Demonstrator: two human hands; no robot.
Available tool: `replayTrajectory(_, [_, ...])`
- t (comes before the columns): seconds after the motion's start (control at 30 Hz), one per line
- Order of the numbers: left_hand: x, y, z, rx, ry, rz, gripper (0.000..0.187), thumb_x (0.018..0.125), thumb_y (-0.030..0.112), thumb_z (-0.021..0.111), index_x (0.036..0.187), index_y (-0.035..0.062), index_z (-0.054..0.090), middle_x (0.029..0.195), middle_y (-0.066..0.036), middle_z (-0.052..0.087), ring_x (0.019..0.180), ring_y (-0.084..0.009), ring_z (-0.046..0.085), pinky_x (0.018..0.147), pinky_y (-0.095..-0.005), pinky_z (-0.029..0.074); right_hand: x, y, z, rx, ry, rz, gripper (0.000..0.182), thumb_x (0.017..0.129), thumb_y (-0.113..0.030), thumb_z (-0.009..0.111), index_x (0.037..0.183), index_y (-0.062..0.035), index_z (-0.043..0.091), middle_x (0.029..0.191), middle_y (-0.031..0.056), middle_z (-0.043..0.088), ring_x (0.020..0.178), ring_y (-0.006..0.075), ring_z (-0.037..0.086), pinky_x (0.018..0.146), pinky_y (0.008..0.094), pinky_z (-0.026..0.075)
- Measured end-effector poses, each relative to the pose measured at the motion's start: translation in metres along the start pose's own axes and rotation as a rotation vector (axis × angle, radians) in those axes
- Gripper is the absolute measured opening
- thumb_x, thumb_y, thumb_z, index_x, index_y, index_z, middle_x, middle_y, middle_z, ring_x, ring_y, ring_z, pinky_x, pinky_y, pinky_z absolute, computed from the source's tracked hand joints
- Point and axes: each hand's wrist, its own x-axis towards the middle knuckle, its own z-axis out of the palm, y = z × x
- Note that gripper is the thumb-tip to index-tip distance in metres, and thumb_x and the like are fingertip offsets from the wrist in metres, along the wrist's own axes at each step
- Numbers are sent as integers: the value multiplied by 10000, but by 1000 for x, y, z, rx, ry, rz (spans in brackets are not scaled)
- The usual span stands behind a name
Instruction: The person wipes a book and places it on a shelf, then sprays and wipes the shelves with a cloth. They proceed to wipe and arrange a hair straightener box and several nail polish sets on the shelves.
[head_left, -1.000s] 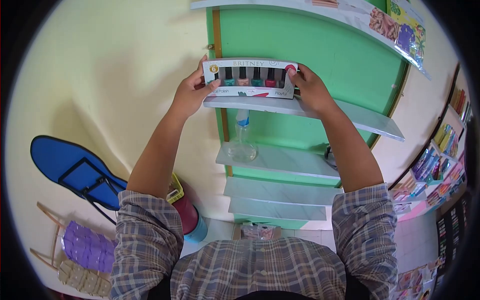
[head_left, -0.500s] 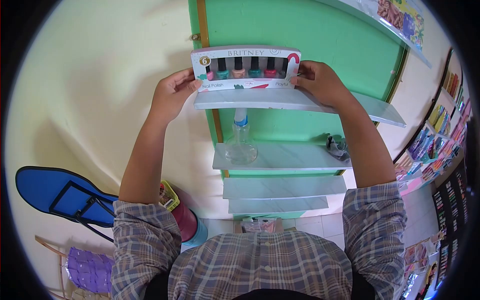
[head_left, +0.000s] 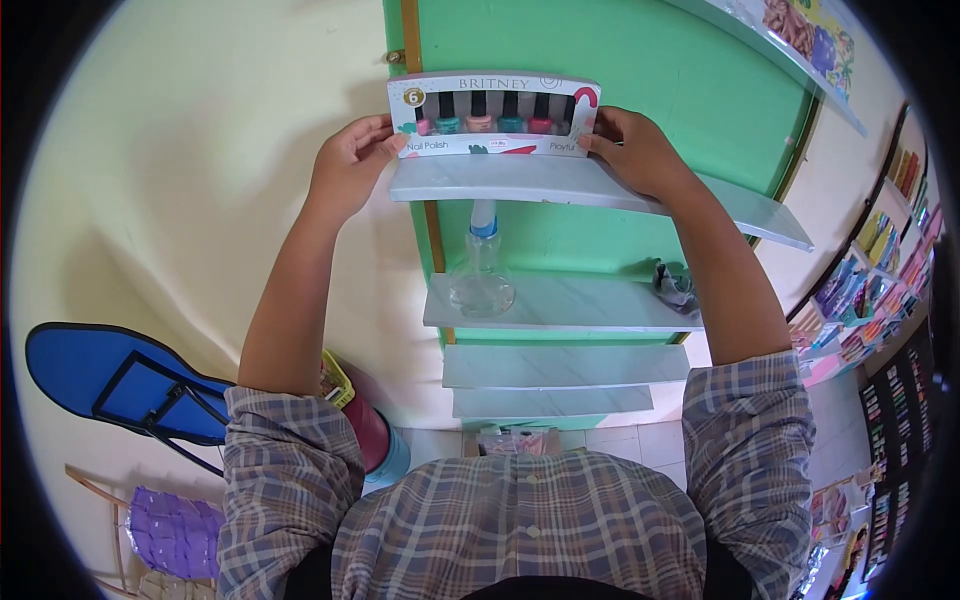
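Note:
A white boxed nail polish set (head_left: pixel 490 148) with a clear window stands upright on the grey marbled shelf (head_left: pixel 480 180) against the green wall. Several small bottles in pink, teal and red with black caps show through the window. My left hand (head_left: pixel 350 160) grips the box at its left end, thumb on the front and fingers behind the edge. At the opposite end my right hand (head_left: pixel 635 150) holds it the same way, thumb at the lower right corner.
One shelf down, a clear spray bottle (head_left: pixel 482 285) stands left and a dark grey crumpled item (head_left: pixel 675 288) lies right. Lower shelves follow. A blue board (head_left: pixel 100 375) leans at the left wall, near a dark red bin (head_left: pixel 368 430). Stocked racks (head_left: pixel 870 270) line the right.
The box and both hands appear higher in the view, with more of the shelf's top showing in front of the box. Both hands keep their hold at its ends.

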Motion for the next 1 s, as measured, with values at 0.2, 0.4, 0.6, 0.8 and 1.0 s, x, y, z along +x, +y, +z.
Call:
replayTrajectory(0.2, [-1,2,0,21,-6,-18,406,903,170,651,1241,-36,562,1134,-140,662,1049,-179,624,922,-292,465,1,-5,0,-59,-48,35,379,914,-215,590,1216,9,543,1137,159,643,1031,241,603,955,328,427])
replayTrajectory(0.4, [2,5,-3,75,-50,-13,431,914,186,636,1265,-46,544,1149,-134,655,1063,-175,618,934,-289,456,6,5,2,30,-102,-7,420,932,-279,562,1246,-8,499,1177,165,619,1039,277,588,947,361,422])
replayTrajectory(0.6, [1,4,-2,87,-85,-19,422,932,180,606,1274,-53,522,1170,-135,641,1097,-176,599,954,-294,441,1,1,-3,-6,-145,19,450,945,-256,548,1319,-20,465,1205,141,606,1073,217,560,991,323,389])
replayTrajectory(0.8, [2,5,-2,125,-120,-5,423,947,197,586,1278,-54,504,1189,-145,626,1116,-193,591,970,-302,432,2,11,0,-9,-118,-77,455,934,-290,547,1298,-26,474,1192,157,609,1062,270,571,980,353,395])
replayTrajectory(1.0, [5,0,-3,132,-129,18,436,957,209,571,1294,-55,488,1207,-152,615,1126,-201,585,979,-310,429,3,12,0,-78,-112,-47,475,929,-297,557,1326,-54,462,1230,141,595,1085,260,565,995,359,387])
